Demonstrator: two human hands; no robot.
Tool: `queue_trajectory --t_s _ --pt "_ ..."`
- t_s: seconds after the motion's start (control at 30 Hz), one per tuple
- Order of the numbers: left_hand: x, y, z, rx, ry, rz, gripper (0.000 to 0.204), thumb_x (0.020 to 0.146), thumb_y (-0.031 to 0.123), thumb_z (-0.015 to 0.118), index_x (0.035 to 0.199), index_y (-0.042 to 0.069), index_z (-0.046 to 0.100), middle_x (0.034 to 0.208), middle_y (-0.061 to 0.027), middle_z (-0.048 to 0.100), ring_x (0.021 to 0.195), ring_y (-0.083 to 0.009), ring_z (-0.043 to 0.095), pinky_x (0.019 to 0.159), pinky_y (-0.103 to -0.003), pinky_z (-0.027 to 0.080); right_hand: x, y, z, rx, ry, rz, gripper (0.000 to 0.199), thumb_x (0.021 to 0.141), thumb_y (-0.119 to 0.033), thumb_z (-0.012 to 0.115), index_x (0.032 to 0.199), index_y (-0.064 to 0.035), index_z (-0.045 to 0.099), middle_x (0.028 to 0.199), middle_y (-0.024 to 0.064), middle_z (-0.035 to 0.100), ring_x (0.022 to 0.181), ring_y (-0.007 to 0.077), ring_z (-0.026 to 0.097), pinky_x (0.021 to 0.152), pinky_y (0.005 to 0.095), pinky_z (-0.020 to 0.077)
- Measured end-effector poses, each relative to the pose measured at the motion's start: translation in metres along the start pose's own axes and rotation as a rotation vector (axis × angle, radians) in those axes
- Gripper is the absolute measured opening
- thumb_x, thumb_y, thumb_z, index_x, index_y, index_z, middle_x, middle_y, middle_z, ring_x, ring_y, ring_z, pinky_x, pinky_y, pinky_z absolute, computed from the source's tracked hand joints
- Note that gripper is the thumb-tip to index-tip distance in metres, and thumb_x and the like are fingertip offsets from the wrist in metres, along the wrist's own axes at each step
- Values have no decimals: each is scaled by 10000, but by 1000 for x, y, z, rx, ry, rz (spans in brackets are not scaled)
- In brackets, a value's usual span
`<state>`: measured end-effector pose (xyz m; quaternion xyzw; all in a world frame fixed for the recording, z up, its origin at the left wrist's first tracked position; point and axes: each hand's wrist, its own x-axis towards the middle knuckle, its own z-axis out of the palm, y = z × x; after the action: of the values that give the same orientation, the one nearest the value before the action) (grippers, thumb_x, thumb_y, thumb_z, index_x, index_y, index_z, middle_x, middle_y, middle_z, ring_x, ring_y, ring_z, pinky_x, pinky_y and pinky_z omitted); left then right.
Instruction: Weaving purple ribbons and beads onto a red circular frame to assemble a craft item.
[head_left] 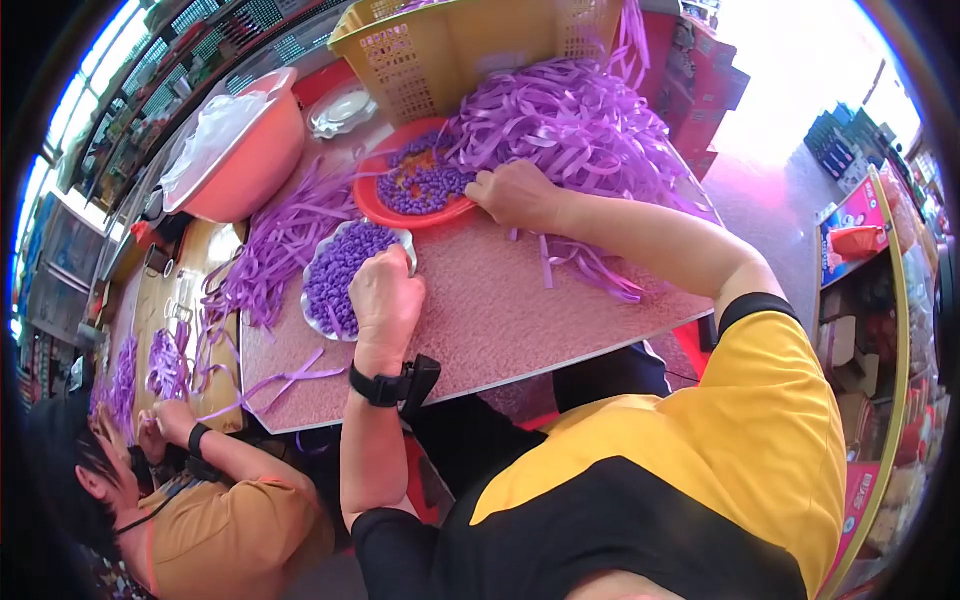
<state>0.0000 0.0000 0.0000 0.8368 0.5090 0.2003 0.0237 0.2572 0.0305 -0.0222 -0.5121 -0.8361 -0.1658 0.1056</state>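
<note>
- While my left hand [385, 300] curls into a loose fist at the near edge of the silver dish [318, 300], its grip looks closed, though I cannot tell what, if anything, is inside it.
- That dish is heaped with small purple ribbon pieces [345, 270] and sits on the speckled pink worktop [480, 320], just in front of my left knuckles.
- My right hand [515, 192] rests at the rim of the red plate [372, 205], fingers bent down in a narrow grip on the purple ribbon strips [570, 120] beside it; the fingertips are hidden from view.
- The red plate carries more purple pieces and stands just behind the silver dish.
- The pile of ribbon strips spreads across the far side of the worktop, reaching the yellow plastic basket [450, 45] behind it.
- A pink basin [255, 165] stands at the far left of the worktop, with loose ribbons [270, 250] trailing beside it.
- A black watch [380, 385] is on my left wrist.
- At lower left, another person [200, 510] in an orange shirt handles ribbons of the same colour.
</note>
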Motion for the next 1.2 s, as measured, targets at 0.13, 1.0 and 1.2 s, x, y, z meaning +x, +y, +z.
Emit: queue_trajectory --t_s 0.13,1.0,1.2 --pt "-11 -8 -11 31 -7 -40 119 752 79 640 846 11 664 850 -213 701 863 -394 687 780 -489 530 -18 -3 -5 63 49 -84 115 848 -158 571 912 -85 633 839 129 675 732 321 699 611 467 535" --pt "-5 173 5 -571 -354 606 295 695 -125 664 955 12 699 880 -81 622 801 -223 620 702 -309 496 -138 77 -28 1000 212 425 300 960 -274 642 1059 9 636 768 31 607 732 106 542 694 295 451" --pt "-11 190 6 -390 -465 838 442 643 -82 722 1057 74 710 1081 -112 614 1008 -313 569 855 -388 484 -145 77 -29 1000 142 293 229 934 -211 641 1084 -38 654 751 78 628 716 152 597 690 318 474"
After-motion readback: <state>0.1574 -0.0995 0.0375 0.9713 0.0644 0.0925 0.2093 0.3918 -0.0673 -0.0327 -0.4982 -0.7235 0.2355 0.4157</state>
